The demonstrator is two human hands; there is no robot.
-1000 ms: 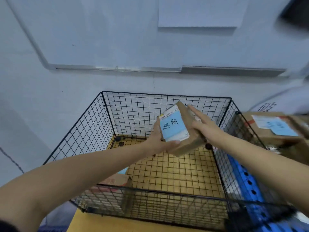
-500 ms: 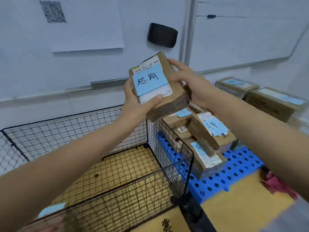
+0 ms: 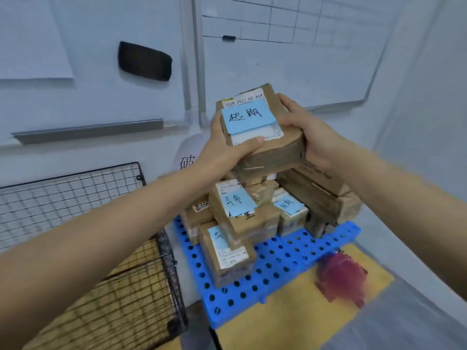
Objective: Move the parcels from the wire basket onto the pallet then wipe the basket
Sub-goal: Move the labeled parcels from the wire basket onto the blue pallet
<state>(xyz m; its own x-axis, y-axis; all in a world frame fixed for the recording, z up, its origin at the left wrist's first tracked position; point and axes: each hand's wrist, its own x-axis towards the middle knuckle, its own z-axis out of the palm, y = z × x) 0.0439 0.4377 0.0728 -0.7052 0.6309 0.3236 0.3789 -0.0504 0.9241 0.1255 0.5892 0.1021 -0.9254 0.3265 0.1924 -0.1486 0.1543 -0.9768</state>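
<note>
Left hand (image 3: pixel 222 150): arm extended, thumb across parcel (image 3: pixel 260 127) label, gripping.
Right hand (image 3: pixel 307 132): clasps its far side, above pallet (image 3: pixel 278 261).

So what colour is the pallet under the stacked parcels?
Bright blue with rows of dark round holes: the pallet, seen best in the head view.

The held parcel (image 3: pixel 255 122) covers the top of the stacked parcels (image 3: pixel 242 218) behind it, and the fingers of the left grip (image 3: pixel 222 150) disappear behind its far side. The wire basket (image 3: pixel 126 286) runs off the left and bottom edges. A magenta shape (image 3: pixel 341 279) just beside the pallet (image 3: pixel 278 261) is smeared beyond telling (its outline is all blur). The small print on the labels is unreadable, and a forearm cuts off the white sign (image 3: pixel 187 157).
</note>
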